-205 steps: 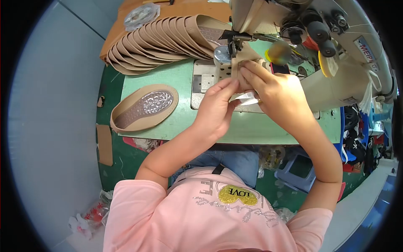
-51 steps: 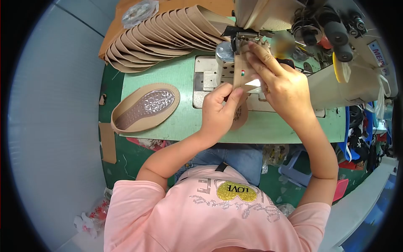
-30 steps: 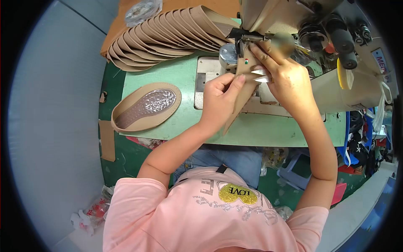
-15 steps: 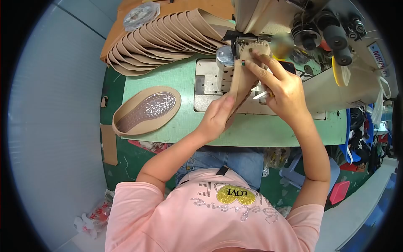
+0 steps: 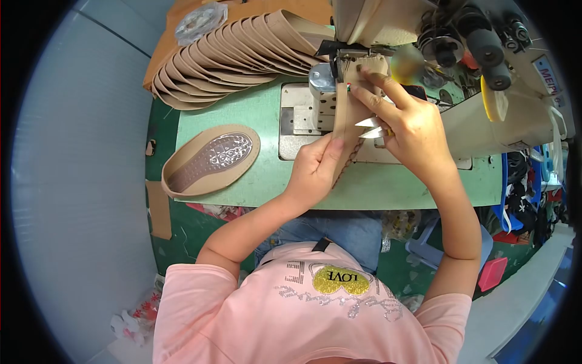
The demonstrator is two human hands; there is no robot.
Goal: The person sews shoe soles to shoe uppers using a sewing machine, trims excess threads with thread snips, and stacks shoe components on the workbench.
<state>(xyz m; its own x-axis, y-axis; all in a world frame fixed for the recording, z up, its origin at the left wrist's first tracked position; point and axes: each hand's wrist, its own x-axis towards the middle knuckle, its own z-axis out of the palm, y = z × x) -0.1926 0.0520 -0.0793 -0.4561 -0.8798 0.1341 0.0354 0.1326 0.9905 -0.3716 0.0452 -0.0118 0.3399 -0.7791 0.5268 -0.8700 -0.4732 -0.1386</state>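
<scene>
— My left hand has slid toward me along the tan, leather-like shoe piece since a second ago, and the piece's dark-dotted lower edge has come into view.
— Where does the piece lie now?
— Just below the pale grey metal sewing machine, running toward me. I'd judge that the work is better laid out for it, its near stretch straighter.
— How are your hands set?
— My left thumb and fingers are clamped on the near part. On my right hand two fingers, spread apart, press its top by the small red, white and green tag; the rest curl around silver, pointed steel snips, blades parted. I can't tell exactly how those hidden fingers grip.
</scene>
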